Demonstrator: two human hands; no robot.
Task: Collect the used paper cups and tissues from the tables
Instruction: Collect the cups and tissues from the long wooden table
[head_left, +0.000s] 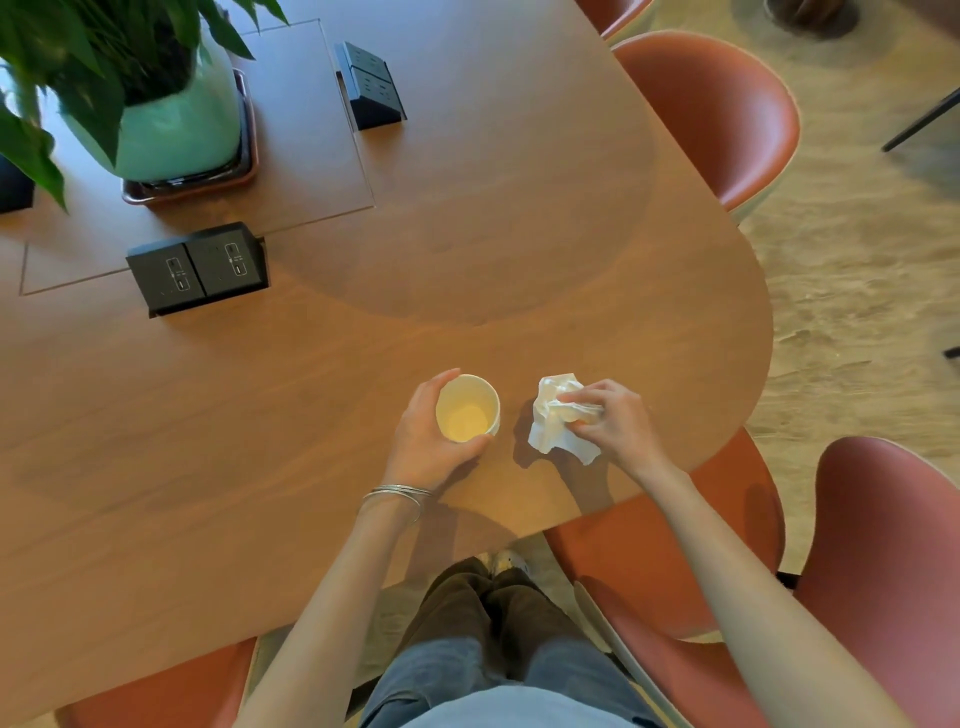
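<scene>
A white paper cup (467, 410) stands upright on the wooden table (363, 338) near its front edge, with a pale inside and nothing seen in it. My left hand (421, 441) wraps around the cup from the left, thumb at its near side. Just right of the cup lies a crumpled white tissue (553, 421). My right hand (618, 421) pinches the tissue between thumb and fingers, part of the tissue still touching the table.
A potted plant in a green pot (171, 124) sits on a tray at the back left. Black pop-up socket boxes (197, 267) (371, 85) stand on the table. Red-brown chairs (727, 114) (883, 545) surround the rounded table end.
</scene>
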